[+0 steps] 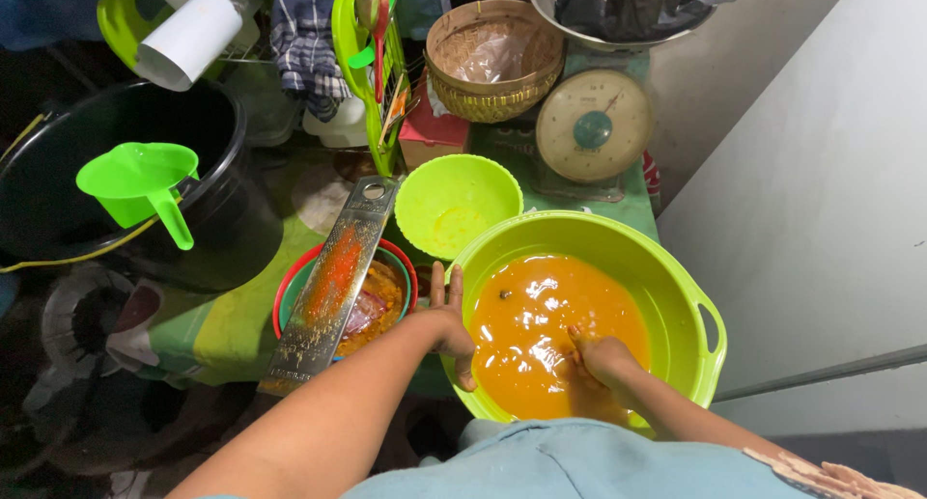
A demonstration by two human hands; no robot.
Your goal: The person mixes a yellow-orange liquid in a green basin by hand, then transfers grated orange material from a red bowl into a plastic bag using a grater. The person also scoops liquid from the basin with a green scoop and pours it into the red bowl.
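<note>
Right hand [601, 356]: fingers dipped in the orange liquid [541, 316], loosely curled, gripping nothing visible.
Left hand [452, 318]: open and flat against the outer rim of the big green basin [676, 277].
Grater [333, 287]: stained orange, lying across a bowl of pulp [384, 301] just left of the basin.
Small green bowl [454, 202]: behind, on the bench.
Scale [593, 124]: farther back, beside a woven basket [494, 60].

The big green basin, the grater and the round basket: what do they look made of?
Basin: probably plastic, glossy, even lime colour, moulded handles. Grater: apparently metal, dull grey, orange-stained, with a hole at its top. Basket: seemingly woven cane or bamboo, tan strands visible.
</note>
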